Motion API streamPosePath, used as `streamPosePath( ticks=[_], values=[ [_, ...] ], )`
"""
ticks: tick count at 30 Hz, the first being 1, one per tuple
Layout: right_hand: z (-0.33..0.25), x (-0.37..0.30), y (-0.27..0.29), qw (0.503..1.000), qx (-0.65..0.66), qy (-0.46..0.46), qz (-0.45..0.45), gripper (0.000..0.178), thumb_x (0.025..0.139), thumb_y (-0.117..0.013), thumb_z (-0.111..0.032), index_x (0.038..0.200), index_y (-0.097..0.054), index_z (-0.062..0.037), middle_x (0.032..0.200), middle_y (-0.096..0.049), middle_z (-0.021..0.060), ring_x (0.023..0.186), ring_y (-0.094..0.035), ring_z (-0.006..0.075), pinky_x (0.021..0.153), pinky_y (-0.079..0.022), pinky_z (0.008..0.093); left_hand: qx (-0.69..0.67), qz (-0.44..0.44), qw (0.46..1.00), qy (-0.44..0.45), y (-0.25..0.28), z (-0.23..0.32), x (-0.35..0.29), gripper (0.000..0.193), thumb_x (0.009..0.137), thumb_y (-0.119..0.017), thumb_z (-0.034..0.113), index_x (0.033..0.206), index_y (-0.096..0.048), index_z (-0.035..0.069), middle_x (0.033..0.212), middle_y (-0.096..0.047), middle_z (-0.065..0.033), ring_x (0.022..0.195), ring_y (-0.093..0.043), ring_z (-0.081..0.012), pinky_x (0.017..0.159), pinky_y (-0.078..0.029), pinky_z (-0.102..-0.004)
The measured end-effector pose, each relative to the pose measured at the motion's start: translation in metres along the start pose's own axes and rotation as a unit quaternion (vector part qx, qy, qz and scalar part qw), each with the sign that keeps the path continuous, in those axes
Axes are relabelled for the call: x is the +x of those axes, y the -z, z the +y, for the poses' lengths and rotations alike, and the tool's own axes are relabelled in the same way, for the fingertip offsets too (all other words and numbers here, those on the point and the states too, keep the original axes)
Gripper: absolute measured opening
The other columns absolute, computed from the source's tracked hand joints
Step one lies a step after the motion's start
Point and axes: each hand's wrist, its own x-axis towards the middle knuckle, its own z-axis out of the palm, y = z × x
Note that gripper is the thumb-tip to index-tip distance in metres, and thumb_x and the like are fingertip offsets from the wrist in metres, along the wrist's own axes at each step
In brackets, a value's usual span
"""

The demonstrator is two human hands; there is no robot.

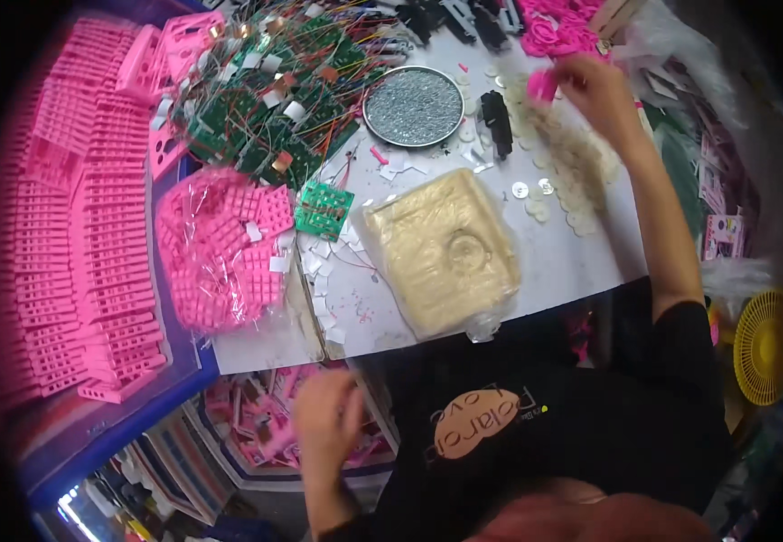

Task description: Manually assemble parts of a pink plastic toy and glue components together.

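Note:
My right hand (597,98) reaches to the far right of the table, fingers closed on a small pink plastic piece (542,86). Just beyond it lies a heap of pink plastic parts (561,27), and nearer lie many pale translucent discs (576,172). My left hand (328,415) hangs at the table's front edge, above a bin of pink parts (269,420); its fingers are blurred and no held thing shows. Between my arms lies a plastic-wrapped, cream-coloured block (441,262) with a round hollow.
A round dish of small metal screws (414,107) stands behind the block. Wired green circuit boards (256,108) pile up at the back left, with one board (323,210) nearer. Bagged pink keypads (224,248) and stacked pink frames (84,217) fill the left. Black parts (497,125) lie mid-table.

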Motion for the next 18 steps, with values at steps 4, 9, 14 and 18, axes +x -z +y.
streamPosePath(
  ticks=[4, 9, 14, 18],
  values=[
    [-0.117, -0.069, -0.025, 0.959, 0.111, 0.179, -0.188, 0.011, 0.077, -0.067, -0.01, 0.088, -0.065, -0.0083, 0.086, -0.064, 0.0077, 0.081, -0.065, 0.0273, 0.067, -0.054, 0.0376, -0.205, -0.007, 0.948, -0.245, -0.084, 0.08, 0.088, 0.048, 0.077, -0.079, 0.014, 0.121, -0.062, 0.003, 0.121, -0.062, -0.0171, 0.11, -0.059, -0.0357, 0.095, -0.045, -0.048],
    [-0.146, -0.094, -0.066, 0.955, -0.015, 0.198, -0.221, 0.01, 0.078, -0.066, -0.016, 0.084, -0.063, -0.0085, 0.087, -0.06, 0.0079, 0.088, -0.063, 0.0273, 0.067, -0.055, 0.0382, -0.126, -0.046, 0.941, -0.309, -0.128, 0.115, 0.127, 0.057, 0.081, -0.077, 0.032, 0.127, -0.061, 0.002, 0.131, -0.058, -0.0149, 0.126, -0.052, -0.032, 0.106, -0.036, -0.0534],
    [-0.149, -0.093, -0.072, 0.959, -0.017, 0.124, -0.255, 0.011, 0.078, -0.067, -0.016, 0.084, -0.064, -0.0072, 0.085, -0.064, 0.0117, 0.082, -0.066, 0.0318, 0.068, -0.054, 0.0434, -0.044, -0.076, 0.947, -0.307, -0.143, 0.106, 0.117, 0.065, 0.082, -0.074, 0.044, 0.13, -0.061, 0.002, 0.136, -0.056, -0.014, 0.136, -0.046, -0.0274, 0.113, -0.029, -0.0577],
    [-0.145, -0.075, -0.083, 0.933, 0.019, 0.139, -0.332, 0.015, 0.077, -0.067, -0.014, 0.088, -0.061, -0.0067, 0.079, -0.067, 0.0146, 0.076, -0.066, 0.0358, 0.067, -0.053, 0.048, -0.112, -0.11, 0.943, -0.294, -0.136, 0.097, 0.116, 0.067, 0.082, -0.075, 0.04, 0.133, -0.058, 0.001, 0.139, -0.054, -0.0162, 0.14, -0.043, -0.0297, 0.116, -0.029, -0.0524]
  ],
)
